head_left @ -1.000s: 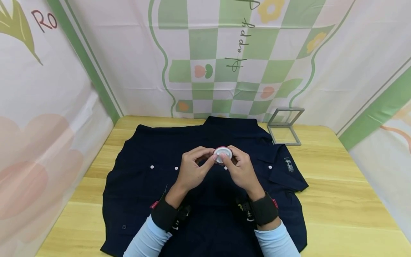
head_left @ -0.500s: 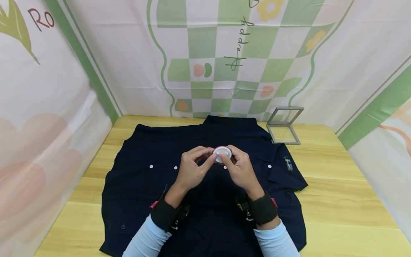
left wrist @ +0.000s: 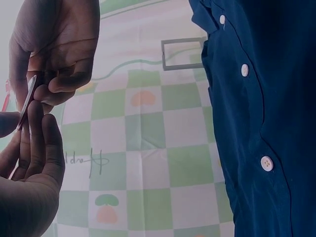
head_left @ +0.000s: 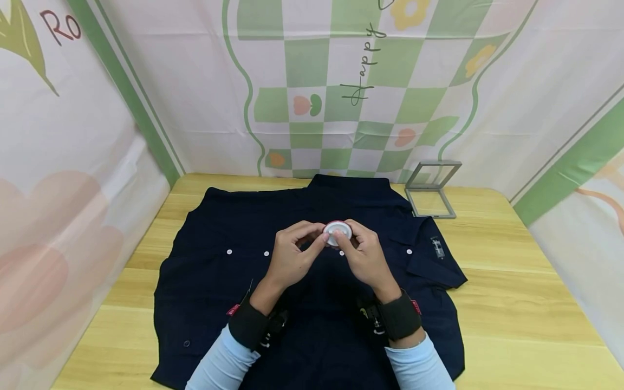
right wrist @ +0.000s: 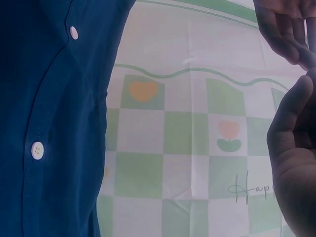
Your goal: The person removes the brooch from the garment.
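A round pin badge (head_left: 337, 233), white at the back with a red rim, is held between both hands over the navy shirt (head_left: 205, 303). Its back faces the head camera. My left hand (head_left: 294, 254) pinches its left edge between thumb and fingers. On the other side my right hand (head_left: 364, 254) grips it, the thumb lying across the pin on the back. In the left wrist view the badge (left wrist: 27, 101) appears edge-on, with the left hand (left wrist: 32, 163) below and the right hand (left wrist: 57, 39) above. Fingers cover its front.
The shirt lies spread over a wooden table (head_left: 526, 303), with white buttons (head_left: 229, 252) across it and a short sleeve (head_left: 436, 260) at right. A hinged grey frame (head_left: 431, 189) with clear panes stands open at the back right. Printed cloth (head_left: 195, 81) hangs behind.
Both hands keep the badge in almost the same place and pose. The whole head view has shifted very slightly.
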The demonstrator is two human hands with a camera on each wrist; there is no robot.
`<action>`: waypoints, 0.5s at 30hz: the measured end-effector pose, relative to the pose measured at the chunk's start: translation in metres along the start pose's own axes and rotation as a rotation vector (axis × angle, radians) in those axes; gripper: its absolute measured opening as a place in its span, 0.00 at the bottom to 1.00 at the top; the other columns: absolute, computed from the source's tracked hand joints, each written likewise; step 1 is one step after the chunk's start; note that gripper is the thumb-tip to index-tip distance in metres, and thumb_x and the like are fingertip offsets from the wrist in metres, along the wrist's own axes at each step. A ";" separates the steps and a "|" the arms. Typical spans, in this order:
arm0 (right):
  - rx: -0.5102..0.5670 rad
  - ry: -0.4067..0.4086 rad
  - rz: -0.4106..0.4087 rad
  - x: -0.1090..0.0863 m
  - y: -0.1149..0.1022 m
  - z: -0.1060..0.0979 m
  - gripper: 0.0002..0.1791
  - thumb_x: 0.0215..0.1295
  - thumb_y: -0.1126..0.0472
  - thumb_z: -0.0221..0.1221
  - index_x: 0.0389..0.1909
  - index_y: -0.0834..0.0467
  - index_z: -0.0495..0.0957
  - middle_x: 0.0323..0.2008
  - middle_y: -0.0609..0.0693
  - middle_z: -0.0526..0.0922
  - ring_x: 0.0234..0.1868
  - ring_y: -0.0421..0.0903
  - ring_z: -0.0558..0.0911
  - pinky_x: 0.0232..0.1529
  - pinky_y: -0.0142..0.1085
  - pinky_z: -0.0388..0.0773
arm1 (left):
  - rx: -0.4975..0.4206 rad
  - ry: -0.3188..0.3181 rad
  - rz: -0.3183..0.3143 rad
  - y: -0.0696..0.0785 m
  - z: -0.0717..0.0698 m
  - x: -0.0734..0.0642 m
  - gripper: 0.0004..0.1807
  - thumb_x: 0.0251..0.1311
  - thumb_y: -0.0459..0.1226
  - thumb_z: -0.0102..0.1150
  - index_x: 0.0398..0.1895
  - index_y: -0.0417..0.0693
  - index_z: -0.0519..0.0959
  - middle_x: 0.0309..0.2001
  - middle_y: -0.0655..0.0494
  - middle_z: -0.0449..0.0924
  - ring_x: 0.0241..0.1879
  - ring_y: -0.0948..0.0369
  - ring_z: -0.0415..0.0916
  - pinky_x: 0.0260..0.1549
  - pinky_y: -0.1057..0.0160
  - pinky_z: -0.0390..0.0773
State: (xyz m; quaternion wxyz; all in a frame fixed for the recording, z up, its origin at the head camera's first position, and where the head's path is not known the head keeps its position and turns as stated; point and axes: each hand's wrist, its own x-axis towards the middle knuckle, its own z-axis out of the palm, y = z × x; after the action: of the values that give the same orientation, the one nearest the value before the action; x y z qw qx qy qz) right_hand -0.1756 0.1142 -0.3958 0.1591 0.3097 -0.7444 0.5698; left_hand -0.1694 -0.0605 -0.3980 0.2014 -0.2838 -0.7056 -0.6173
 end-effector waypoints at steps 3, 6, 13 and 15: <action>-0.004 -0.004 -0.001 0.000 0.001 0.000 0.07 0.70 0.72 0.52 0.39 0.67 0.79 0.31 0.57 0.79 0.27 0.39 0.77 0.25 0.31 0.77 | 0.001 0.001 0.002 0.000 0.000 0.000 0.07 0.62 0.26 0.61 0.40 0.32 0.83 0.35 0.43 0.83 0.31 0.62 0.80 0.28 0.65 0.83; -0.006 -0.006 -0.004 0.001 0.001 0.000 0.07 0.70 0.72 0.52 0.40 0.66 0.79 0.31 0.57 0.79 0.27 0.39 0.77 0.25 0.32 0.77 | 0.002 0.002 0.005 0.000 -0.001 0.000 0.07 0.61 0.26 0.61 0.40 0.32 0.83 0.34 0.43 0.83 0.31 0.62 0.80 0.28 0.65 0.82; -0.016 0.003 0.007 0.001 0.000 0.001 0.07 0.70 0.73 0.52 0.40 0.66 0.79 0.30 0.56 0.79 0.26 0.38 0.76 0.25 0.27 0.75 | 0.002 0.000 0.002 0.000 0.000 0.000 0.07 0.62 0.27 0.60 0.41 0.32 0.83 0.34 0.43 0.82 0.31 0.62 0.80 0.27 0.61 0.83; -0.016 0.006 0.012 0.000 0.000 0.001 0.07 0.70 0.73 0.52 0.40 0.66 0.79 0.30 0.56 0.78 0.25 0.38 0.76 0.25 0.27 0.74 | 0.002 -0.005 0.002 -0.001 0.000 -0.001 0.07 0.62 0.27 0.60 0.41 0.32 0.83 0.34 0.43 0.82 0.31 0.63 0.80 0.28 0.60 0.83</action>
State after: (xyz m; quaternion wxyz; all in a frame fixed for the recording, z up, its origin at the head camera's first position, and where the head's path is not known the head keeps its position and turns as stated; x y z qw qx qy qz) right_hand -0.1755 0.1131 -0.3961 0.1605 0.3019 -0.7504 0.5656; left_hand -0.1693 -0.0605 -0.3988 0.2006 -0.2857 -0.7066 -0.6156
